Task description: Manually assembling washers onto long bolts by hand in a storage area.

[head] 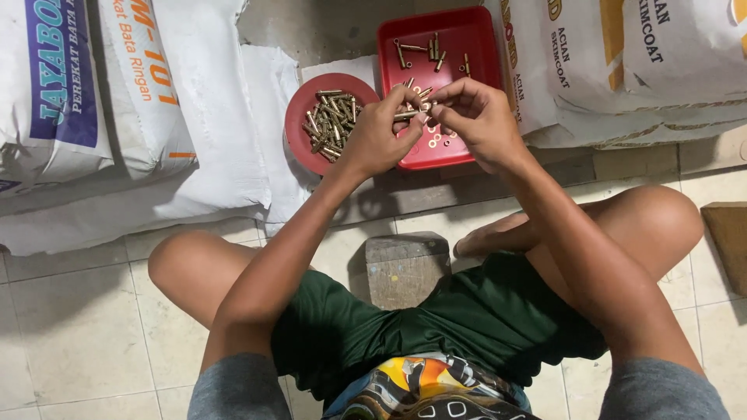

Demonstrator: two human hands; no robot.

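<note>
Bolt, brass-coloured, pinched between fingertips of left hand, held above near edge of red rectangular tray; right hand closed in a pinch just beside bolt's tip, fingertips touching something too small to tell, perhaps a washer or nut

Nearest the camera: grey sleeves, patterned shirt front, dark green shorts, bare knees spread wide over pale floor tiles

Between the knees: small wooden block, scuffed on top, with one bare foot tucked just beside it

At far right edge: part of another wooden piece

Above the hands: round red dish heaped with brass bolts, touching the tray's left side; inside the tray, several loose bolts near far wall and small rings scattered near the hands

Farther off, on both sides: stacked white sacks with coloured print at left, more sacks at right, dish and tray set in the gap between them
</note>
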